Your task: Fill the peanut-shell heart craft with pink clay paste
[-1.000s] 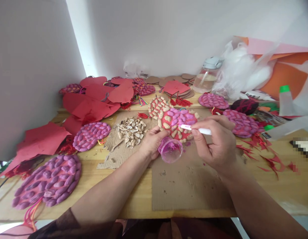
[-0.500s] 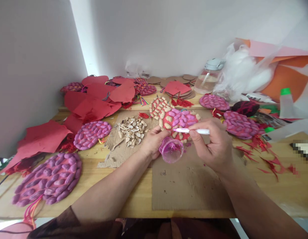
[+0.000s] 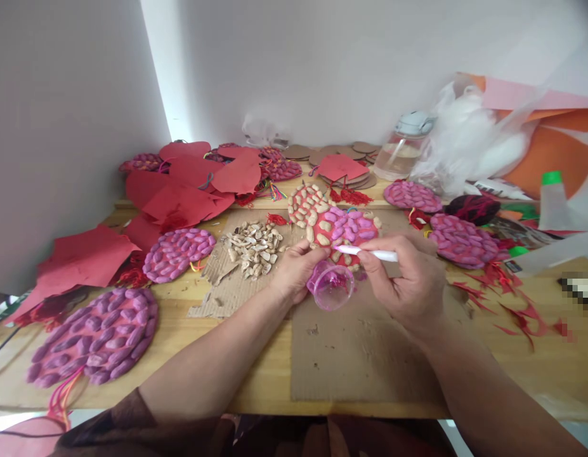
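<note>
- Wooden surface (image 3: 255, 381) against a white wall was seen crowded with craft pieces, and a brown cardboard sheet (image 3: 365, 355) was laid flat on it in front of the person.
- A small pink cup (image 3: 332, 287) was held tilted on its side just above the far edge of the cardboard sheet, its mouth turned toward the camera.
- The cup was gripped by the left hand (image 3: 294, 270), whose fingers were curled around its far side.
- A white brush (image 3: 370, 253) was pinched between thumb and fingers of the right hand (image 3: 410, 282), with its tip pointed left, above the cup.
- Just behind both hands a round peanut-shell disc (image 3: 346, 227) was laid, partly coloured pink, partly left bare.
- A bare-shell disc (image 3: 304, 202) was seen touching its far left edge.
- To the left, a pile of loose shells (image 3: 253, 244) was heaped on torn cardboard.
- Further out, purple-painted discs (image 3: 178, 252) and red paper cut-outs (image 3: 179, 197) were spread on the left side.
- On the right, well apart, a clear bottle (image 3: 402, 151) and a white plastic bag (image 3: 469, 143) were placed near the wall.
</note>
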Tool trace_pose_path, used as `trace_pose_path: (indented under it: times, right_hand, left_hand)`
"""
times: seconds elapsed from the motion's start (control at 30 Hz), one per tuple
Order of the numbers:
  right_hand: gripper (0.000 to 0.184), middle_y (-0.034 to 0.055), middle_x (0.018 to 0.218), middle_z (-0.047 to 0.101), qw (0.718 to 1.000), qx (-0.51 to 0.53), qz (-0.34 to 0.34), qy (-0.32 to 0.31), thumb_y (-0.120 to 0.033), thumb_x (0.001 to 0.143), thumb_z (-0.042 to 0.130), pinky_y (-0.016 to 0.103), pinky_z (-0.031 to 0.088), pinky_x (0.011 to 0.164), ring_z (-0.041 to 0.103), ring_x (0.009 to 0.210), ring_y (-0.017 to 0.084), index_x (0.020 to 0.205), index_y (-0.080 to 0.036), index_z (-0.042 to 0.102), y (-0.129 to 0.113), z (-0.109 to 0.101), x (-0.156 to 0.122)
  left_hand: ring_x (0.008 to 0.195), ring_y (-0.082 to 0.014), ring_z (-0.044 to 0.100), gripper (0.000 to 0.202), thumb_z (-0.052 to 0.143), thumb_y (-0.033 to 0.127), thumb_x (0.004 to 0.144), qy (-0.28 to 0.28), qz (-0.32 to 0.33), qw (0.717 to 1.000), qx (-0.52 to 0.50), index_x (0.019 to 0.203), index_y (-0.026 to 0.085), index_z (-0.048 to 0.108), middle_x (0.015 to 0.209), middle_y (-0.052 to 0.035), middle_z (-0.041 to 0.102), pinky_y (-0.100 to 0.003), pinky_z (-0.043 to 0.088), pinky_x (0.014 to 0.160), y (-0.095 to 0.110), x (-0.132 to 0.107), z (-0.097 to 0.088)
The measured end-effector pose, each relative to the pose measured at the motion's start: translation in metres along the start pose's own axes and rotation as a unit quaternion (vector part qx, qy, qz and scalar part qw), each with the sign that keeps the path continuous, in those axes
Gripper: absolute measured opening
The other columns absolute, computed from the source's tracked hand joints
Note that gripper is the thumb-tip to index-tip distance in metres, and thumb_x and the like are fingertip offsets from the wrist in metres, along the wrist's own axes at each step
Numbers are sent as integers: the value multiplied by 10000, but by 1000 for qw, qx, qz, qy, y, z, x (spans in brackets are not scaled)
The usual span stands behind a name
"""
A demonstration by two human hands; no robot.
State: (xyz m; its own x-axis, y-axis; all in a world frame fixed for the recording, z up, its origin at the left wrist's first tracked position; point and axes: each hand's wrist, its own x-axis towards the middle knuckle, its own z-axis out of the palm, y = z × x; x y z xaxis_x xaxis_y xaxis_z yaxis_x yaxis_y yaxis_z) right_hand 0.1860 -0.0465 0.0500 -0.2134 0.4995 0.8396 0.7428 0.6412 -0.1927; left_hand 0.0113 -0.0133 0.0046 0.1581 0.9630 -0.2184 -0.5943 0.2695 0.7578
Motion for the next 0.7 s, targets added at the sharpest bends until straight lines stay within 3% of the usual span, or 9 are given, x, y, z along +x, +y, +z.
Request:
trace_pose_path:
  times: [0.17, 0.43, 0.7]
  right_hand:
    - [40, 9, 851, 774, 1000, -2, -3, -2, -255, 985, 711, 362, 463, 784, 717, 830, 186, 969, -220, 700, 1, 2, -2]
    - [75, 1, 808, 758, 1000, -23, -6, -11, -253, 999, 672, 373, 427, 781, 697, 807, 187, 931, -223, 662, -1, 2, -2]
    - [36, 10, 856, 767, 999, -14, -16, -33, -231, 984, 685, 368, 442, 819, 705, 851, 194, 956, -215, 669, 2, 5, -4]
  left_hand:
    - [628, -131, 665, 385, 961, 259, 596, -17, 2, 1000, 10, 891, 165, 731, 789, -19, 753, -276, 537, 663, 0, -3, 1]
    - [604, -128, 645, 329, 937, 243, 608, -7, -2, 1000, 17, 826, 165, 703, 749, -12, 730, -270, 518, 639, 1, -3, 1]
    - [673, -140, 681, 406, 967, 262, 618, -17, -16, 999, -30, 931, 150, 733, 859, -40, 769, -278, 553, 703, 2, -1, 1]
